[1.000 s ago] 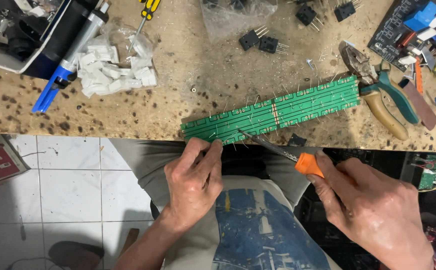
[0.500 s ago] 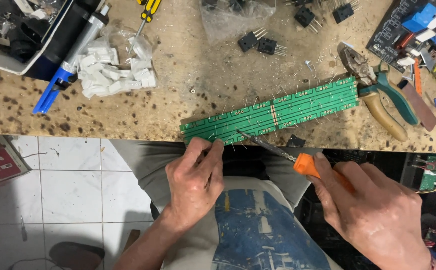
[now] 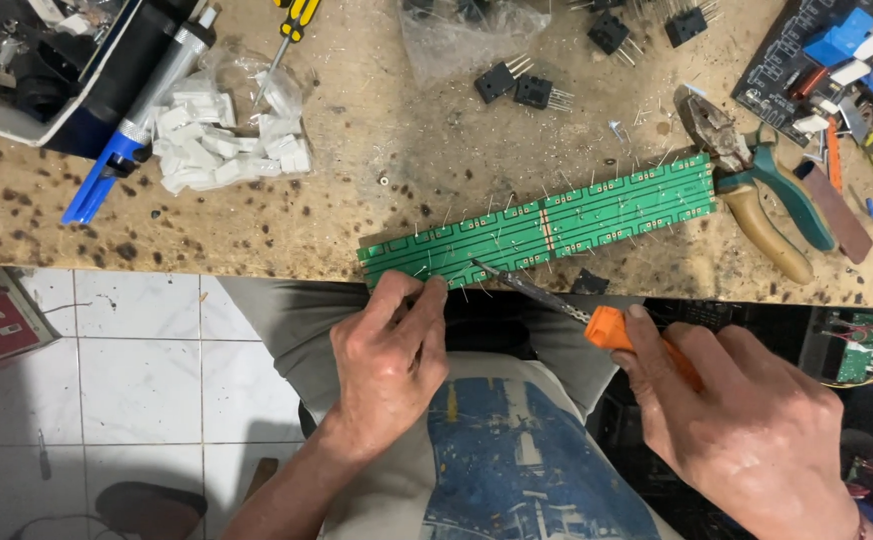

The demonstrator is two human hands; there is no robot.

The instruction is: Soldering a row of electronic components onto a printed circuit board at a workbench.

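Your left hand (image 3: 389, 365) pinches the near left end of the long green circuit board (image 3: 547, 222), fingers curled over its edge where it overhangs the bench (image 3: 257, 220); your right hand (image 3: 747, 430) is clenched around the orange handle of a soldering iron (image 3: 557, 300), its dark tip resting on the board just right of the left hand. The board looks light, thin and stiff, but likely to flex along its length, and the wire leads sticking up from it are sharp and easily bent, so hold it by its bare edges. Both wrists angle up from your lap toward the board. Pliers (image 3: 757, 200) lie touching the board's far right end.
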